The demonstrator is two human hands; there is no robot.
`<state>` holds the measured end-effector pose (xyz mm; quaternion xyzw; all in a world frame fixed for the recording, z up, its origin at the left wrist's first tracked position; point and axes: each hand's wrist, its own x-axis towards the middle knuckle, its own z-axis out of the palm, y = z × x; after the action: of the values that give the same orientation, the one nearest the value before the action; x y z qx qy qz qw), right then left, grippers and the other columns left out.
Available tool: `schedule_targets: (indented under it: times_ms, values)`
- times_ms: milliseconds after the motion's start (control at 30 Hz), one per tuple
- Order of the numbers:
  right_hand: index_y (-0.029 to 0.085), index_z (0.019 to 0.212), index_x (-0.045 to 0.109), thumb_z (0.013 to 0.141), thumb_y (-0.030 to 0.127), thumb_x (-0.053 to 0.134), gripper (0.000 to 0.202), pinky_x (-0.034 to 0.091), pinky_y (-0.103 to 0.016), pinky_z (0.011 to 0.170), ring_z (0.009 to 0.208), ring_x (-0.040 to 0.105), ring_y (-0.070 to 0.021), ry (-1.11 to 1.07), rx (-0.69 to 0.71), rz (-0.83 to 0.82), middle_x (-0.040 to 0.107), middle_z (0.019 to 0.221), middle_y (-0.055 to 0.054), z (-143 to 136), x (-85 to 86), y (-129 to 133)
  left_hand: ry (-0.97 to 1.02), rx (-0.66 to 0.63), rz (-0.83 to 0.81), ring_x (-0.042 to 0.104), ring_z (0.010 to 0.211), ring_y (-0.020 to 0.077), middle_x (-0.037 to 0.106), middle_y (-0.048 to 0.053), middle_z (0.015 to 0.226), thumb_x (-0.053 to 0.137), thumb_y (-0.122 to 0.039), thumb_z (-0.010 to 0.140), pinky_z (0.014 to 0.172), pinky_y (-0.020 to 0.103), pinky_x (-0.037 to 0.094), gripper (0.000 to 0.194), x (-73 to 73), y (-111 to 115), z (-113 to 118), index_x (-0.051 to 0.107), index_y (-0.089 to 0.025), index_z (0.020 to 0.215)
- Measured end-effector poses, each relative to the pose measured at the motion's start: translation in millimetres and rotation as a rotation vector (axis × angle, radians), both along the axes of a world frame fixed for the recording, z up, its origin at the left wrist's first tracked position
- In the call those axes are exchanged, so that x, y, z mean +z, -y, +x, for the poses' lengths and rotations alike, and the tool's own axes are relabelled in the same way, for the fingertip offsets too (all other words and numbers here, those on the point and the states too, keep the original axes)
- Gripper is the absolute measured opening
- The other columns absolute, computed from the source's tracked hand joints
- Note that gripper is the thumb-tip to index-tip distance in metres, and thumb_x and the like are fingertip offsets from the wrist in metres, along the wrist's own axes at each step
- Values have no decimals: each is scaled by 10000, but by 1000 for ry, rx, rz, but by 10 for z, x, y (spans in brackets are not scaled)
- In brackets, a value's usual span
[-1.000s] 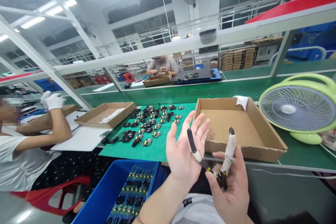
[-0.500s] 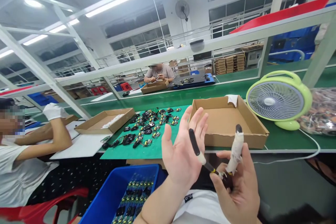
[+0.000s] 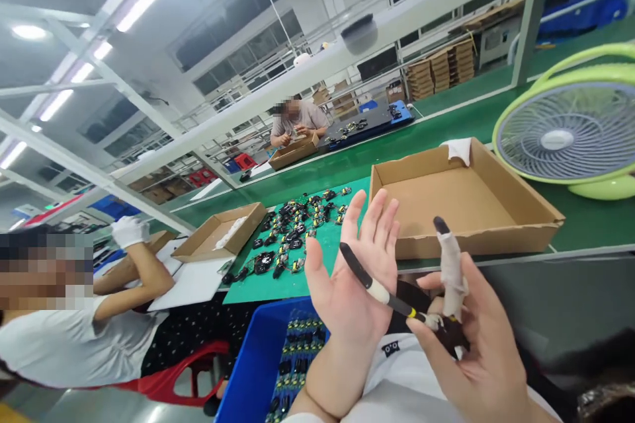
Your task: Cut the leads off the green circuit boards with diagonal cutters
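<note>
My left hand [image 3: 353,281] is raised with the palm up and the fingers spread, and nothing is in it. Beside it, my right hand [image 3: 489,350] is closed around a pair of pliers [image 3: 380,293] near their head, with the handles pointing up and away. One handle is black and white and crosses in front of my left palm; the other is wrapped in whitish tape. The jaws are mostly hidden in my right fingers. Beyond my left hand, small circuit boards with black parts [image 3: 292,232] lie scattered on a green mat [image 3: 248,291].
A cardboard tray [image 3: 476,241] stands behind my hands, with a green fan [image 3: 560,139] to its right. A blue bin [image 3: 248,370] of boards sits below the bench edge. One co-worker [image 3: 119,330] sits at left, another [image 3: 302,120] across the bench.
The head view has tilted and shifted, so the bench slants more and the fan looks nearer. Both hands keep nearly the same pose, with the pliers still in my right.
</note>
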<state>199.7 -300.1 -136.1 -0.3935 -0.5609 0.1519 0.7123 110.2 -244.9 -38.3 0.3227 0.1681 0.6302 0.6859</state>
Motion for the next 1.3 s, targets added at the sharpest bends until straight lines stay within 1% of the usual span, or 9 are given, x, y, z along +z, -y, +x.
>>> schedule_targets:
  times_ms: [133, 300, 467, 567, 667, 900, 1067, 1200, 1300]
  values:
    - [321, 1574, 334, 919, 163, 675, 754, 585, -250, 515, 564, 606, -121, -105, 19, -64, 664, 1016, -83, 24, 57, -100, -29, -31, -56, 422, 1459, 296, 542, 127, 1488, 341, -737, 927, 1234, 413, 274, 717, -55, -185, -37, 579, -212, 1352]
    - [244, 1386, 527, 899, 217, 711, 522, 540, -204, 405, 471, 544, -97, -180, 10, -169, 634, 901, -50, 70, 185, -295, -22, 16, -112, 438, 1448, 296, 547, 138, 1482, 335, -724, 939, 1229, 411, 284, 707, -126, -378, -77, 584, -203, 1348]
    - [278, 1537, 394, 919, 165, 664, 684, 615, -269, 543, 583, 599, -129, -42, 40, -186, 664, 1027, -100, -41, 2, -422, -8, 42, -162, 424, 1456, 306, 545, 135, 1484, 340, -744, 925, 1228, 416, 289, 732, -196, -503, -85, 582, -209, 1362]
    - [284, 1551, 360, 899, 151, 686, 741, 613, -265, 514, 559, 582, -130, -86, 75, -267, 658, 1014, -94, -20, -85, -441, -5, 29, -192, 397, 1473, 309, 542, 129, 1487, 347, -744, 922, 1238, 425, 269, 740, -263, -585, -102, 566, -213, 1387]
    - [318, 1536, 358, 862, 125, 728, 793, 586, -231, 460, 528, 564, -117, -80, 103, -308, 655, 1004, -76, 15, -103, -457, 10, 25, -205, 384, 1480, 314, 544, 127, 1484, 351, -747, 920, 1241, 429, 259, 755, -324, -657, -122, 548, -212, 1414]
    - [343, 1606, 239, 892, 75, 657, 869, 594, -242, 508, 574, 593, -118, -44, 102, -300, 634, 1058, -86, -42, -136, -509, 42, 28, -231, 423, 1455, 315, 529, 136, 1501, 324, -740, 937, 1229, 420, 291, 763, -362, -742, -121, 562, -191, 1411]
    - [326, 1576, 319, 878, 84, 680, 823, 603, -254, 536, 588, 594, -123, -12, 81, -303, 647, 1060, -93, -43, -170, -555, 74, 26, -269, 431, 1449, 323, 531, 141, 1499, 365, -741, 922, 1237, 431, 278, 757, -401, -779, -131, 574, -188, 1394]
    - [314, 1565, 332, 883, 101, 691, 800, 577, -208, 507, 563, 567, -99, -118, 28, -346, 644, 1041, -72, -72, -195, -585, 83, 1, -275, 429, 1451, 320, 533, 140, 1499, 385, -721, 928, 1253, 442, 239, 739, -448, -807, -152, 565, -184, 1403]
    - [298, 1550, 366, 885, 108, 690, 764, 588, -229, 519, 569, 585, -112, -42, 36, -295, 657, 1026, -76, -84, -205, -604, 110, 4, -267, 434, 1447, 324, 518, 161, 1509, 386, -708, 936, 1251, 444, 239, 747, -462, -826, -159, 544, -161, 1419]
